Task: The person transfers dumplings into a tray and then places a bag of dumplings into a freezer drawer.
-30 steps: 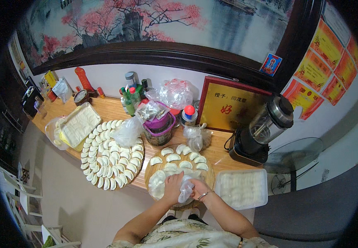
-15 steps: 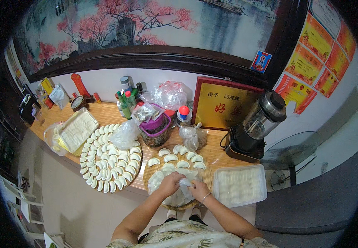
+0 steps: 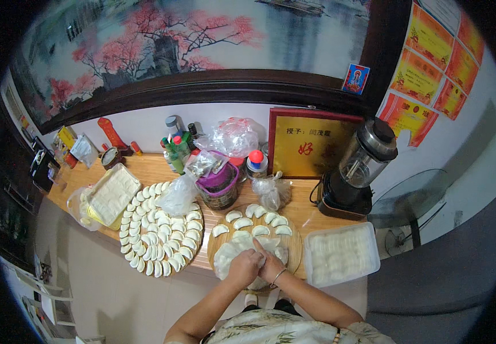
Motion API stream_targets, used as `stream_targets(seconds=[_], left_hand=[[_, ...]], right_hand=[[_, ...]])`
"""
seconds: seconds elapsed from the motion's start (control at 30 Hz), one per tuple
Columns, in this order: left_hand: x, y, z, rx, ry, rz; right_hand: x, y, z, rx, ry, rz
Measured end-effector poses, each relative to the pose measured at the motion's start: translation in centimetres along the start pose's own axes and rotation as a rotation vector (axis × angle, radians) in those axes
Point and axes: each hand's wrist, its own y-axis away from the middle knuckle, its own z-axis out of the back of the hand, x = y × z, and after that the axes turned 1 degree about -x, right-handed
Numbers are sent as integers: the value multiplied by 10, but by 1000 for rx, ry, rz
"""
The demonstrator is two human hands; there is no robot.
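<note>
A clear plastic bag lies on the round wooden board in front of me; what is inside looks whitish and cannot be made out. Over the bag, my left hand is closed on its gathered plastic. Pressed against it, my right hand, with a bracelet at the wrist, also grips the bag. Its fingertips are partly hidden. Several dumplings rest on the far half of the same board, just beyond my hands.
To the left, a second round board holds rings of dumplings. A lidded plastic box stands at the right, with a blender behind it. A purple-rimmed basket, bottles and a tray of pale dough line the counter.
My hands have come together over the bag, where before they were apart with the twisted plastic stretched between them. The whole view has shifted slightly.
</note>
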Motion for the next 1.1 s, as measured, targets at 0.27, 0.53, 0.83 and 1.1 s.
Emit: stream_targets(seconds=[0.27,0.53,0.83,1.1], left_hand=[[-44,20,45,-28,300,-339],[-65,-16,75,-234,866,-91],[-279,-10,-131,664,1625,321],[-455,-11,-341,1097,1101,182]], right_hand=[[18,43,20,-189,-277,179],[52,179,122,-649,-309,-30],[-39,369,183,-1089,-32,-243],[-112,554,214,-1454,-300,-557]])
